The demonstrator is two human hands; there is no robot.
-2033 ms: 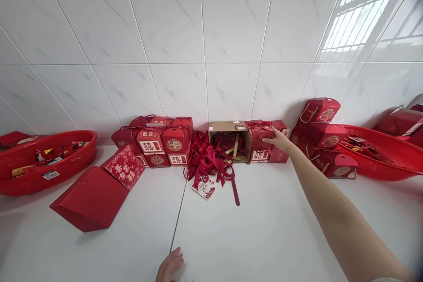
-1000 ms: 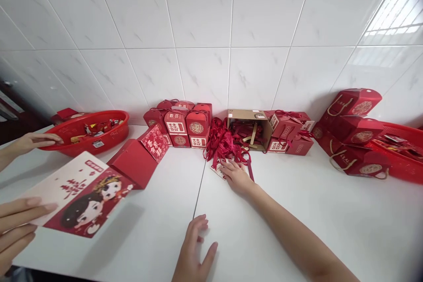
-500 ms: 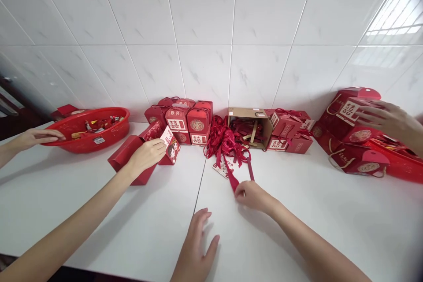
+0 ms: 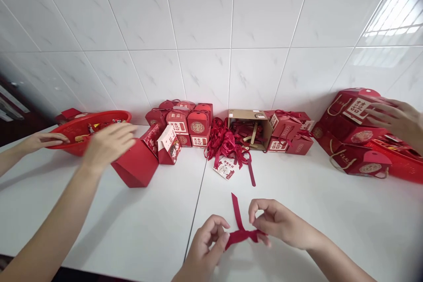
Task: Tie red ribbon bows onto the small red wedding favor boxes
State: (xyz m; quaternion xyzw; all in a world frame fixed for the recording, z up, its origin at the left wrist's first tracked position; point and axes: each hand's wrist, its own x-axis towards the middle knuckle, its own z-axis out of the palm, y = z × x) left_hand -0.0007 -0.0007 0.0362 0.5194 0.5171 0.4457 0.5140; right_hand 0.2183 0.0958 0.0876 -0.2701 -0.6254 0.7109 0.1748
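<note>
A dark red ribbon (image 4: 243,234) is stretched between my two hands, low over the front of the white table. My left hand (image 4: 209,244) pinches its left end between thumb and fingers. At the right, my right hand (image 4: 279,222) grips the ribbon near its other side, fingers curled round it. One loose tail of the ribbon points away from me. Beyond my hands lies a heap of red ribbons (image 4: 222,139), with a white printed card (image 4: 226,168) at its front and a single strip (image 4: 251,174) trailing from it.
A cardboard box (image 4: 247,115) of ribbons stands behind the heap, between stacked red gift boxes (image 4: 198,122) and more boxes (image 4: 287,130). At left, a co-worker's hands (image 4: 107,145) are by a red basket (image 4: 79,119) and open red boxes (image 4: 139,165). Another person's hand (image 4: 393,114) touches boxes at right.
My right hand has drawn the ribbon from the heap towards me, and my left hand has taken hold of it. The co-worker's hand at left has moved from the printed box towards the basket.
</note>
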